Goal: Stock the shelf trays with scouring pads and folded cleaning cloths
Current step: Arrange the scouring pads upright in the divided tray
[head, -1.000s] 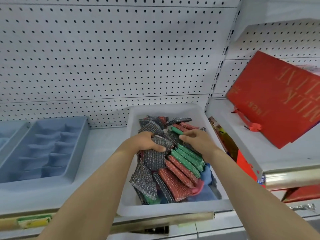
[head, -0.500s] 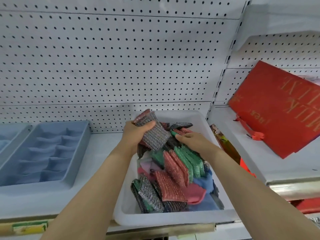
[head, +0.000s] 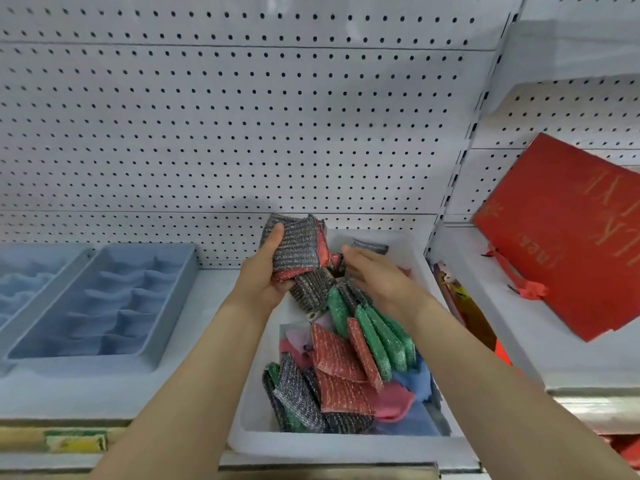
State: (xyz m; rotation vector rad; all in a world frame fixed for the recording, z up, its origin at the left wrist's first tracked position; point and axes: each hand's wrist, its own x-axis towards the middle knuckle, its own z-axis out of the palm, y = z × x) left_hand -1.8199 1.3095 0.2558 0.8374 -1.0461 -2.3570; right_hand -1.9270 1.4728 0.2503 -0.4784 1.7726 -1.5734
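Left hand (head: 268, 282) grips scouring pad bundle (head: 294, 252) above white tray (head: 332, 445); right hand (head: 379, 284) fingers straight, holding nothing, just beside bundle.

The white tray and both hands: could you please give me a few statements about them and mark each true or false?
1. The left hand grips a bundle of pads above the white tray. True.
2. The right hand holds a green pad. False: it is open, fingers straight, holding nothing.
3. Green pads stand in a row in the tray. True.
4. The blue tray is full of pads. False: its compartments show no pads.
5. A red box lies on the shelf right of the white tray. True.
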